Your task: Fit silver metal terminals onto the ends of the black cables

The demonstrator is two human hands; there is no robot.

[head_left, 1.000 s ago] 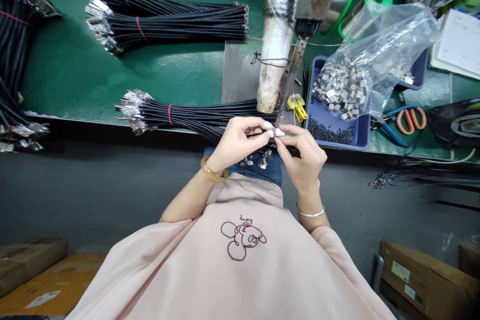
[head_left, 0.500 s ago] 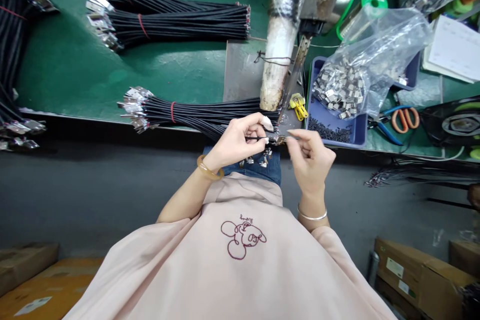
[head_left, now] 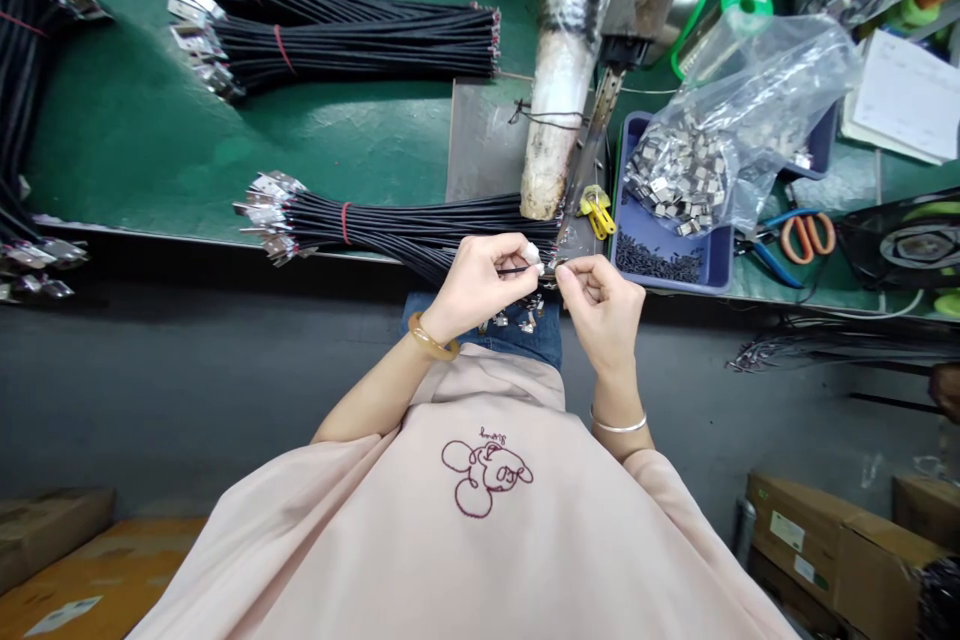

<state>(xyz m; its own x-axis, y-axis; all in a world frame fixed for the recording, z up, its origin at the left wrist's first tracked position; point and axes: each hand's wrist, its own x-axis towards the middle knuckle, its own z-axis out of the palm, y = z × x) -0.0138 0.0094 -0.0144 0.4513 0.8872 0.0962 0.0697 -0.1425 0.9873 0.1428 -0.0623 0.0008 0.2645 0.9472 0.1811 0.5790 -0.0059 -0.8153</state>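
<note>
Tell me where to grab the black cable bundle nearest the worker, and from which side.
Take the black cable bundle at its red band, probably from above with fingers across it. It lies flat and is gathered there, whereas the metal connectors fan out at one end and the cables spread toward the left hand at the other.

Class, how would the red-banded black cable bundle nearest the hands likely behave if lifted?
The black cable bundle would probably flex gently, since it lies in long, smooth curves. Its right end may splay, as its red band sits leftward. The metal connectors crowding its left end likely make that end heavier.
</note>
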